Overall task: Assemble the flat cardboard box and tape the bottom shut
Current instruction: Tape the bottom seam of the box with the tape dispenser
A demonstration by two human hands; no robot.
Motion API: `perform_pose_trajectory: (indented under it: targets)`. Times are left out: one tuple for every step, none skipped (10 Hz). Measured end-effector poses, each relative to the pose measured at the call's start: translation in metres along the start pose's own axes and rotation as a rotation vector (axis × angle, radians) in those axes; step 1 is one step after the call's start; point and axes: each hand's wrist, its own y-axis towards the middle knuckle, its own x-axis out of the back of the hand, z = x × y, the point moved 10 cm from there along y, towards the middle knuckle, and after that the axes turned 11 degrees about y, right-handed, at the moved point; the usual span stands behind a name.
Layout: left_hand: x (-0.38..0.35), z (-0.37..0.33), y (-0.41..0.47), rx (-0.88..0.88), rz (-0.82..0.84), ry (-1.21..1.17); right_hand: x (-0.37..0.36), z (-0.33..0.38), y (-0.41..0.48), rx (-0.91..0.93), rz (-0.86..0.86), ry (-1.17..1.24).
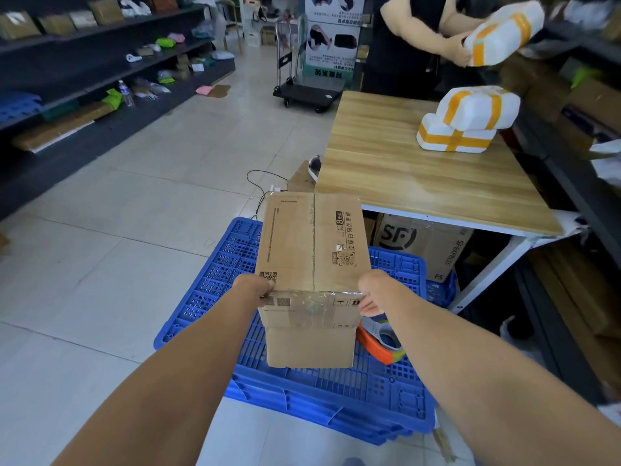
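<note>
Head view: cardboard box (312, 237) sits on the blue pallet (208, 297), closed flaps up, clear tape (316, 299) shiny over the near edge. Left grip (253, 290) curled on the near-left corner. Right grip (373, 292) pinching the near-right corner. Orange tape dispenser (383, 343) on the pallet, just right of the box.

Only 1 camera was used, and it sat on my head. It faced forward and down along my 2 forearms, which ran from the bottom corners up to my left hand (252, 289) and my right hand (371, 294) near the middle. The cardboard box (312, 243) they held was near the lens, above a blue pallet (208, 297). The lens was wide, so it also took in the shelves (100, 72) at the left, the wooden table (420, 183) at the right and a person (396, 45) behind it.
</note>
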Motion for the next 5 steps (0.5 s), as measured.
perform_pose_trajectory:
  targets:
    - [0.004, 0.0, -0.007, 0.027, 0.033, -0.01, 0.009, -0.009, -0.012, -0.213, -0.01, 0.002]
    - [0.01, 0.0, -0.012, 0.046, 0.035, -0.067, 0.028, 0.014, -0.004, -0.081, -0.095, -0.157]
    - [0.009, -0.003, -0.013, 0.068, 0.084, -0.122, 0.023, 0.035, 0.004, 0.081, -0.116, -0.08]
    - [0.008, -0.01, -0.013, 0.006, 0.111, -0.06, 0.011, 0.036, 0.009, 0.066, -0.088, -0.004]
    - [0.027, -0.021, -0.01, -0.053, 0.01, -0.045, 0.001, 0.037, 0.007, -0.019, -0.024, 0.097]
